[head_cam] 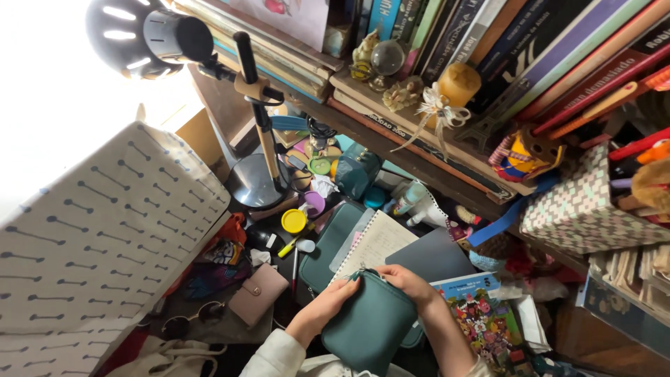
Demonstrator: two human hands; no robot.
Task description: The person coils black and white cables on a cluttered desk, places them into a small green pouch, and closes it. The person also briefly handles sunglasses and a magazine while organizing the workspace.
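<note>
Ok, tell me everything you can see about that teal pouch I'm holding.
The teal pouch is a soft, rounded zip case of smooth, leather-like material, with a zipper along its top edge. It sits low in the view, tilted, above the cluttered desk. The left hand grips its left side, and the right hand pinches at the zipper end near the top. Whether the zip is open cannot be told.

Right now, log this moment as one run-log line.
left hand: grips teal pouch | right hand: at pouch's zipper top | beside: spiral notebook, pink wallet
</note>
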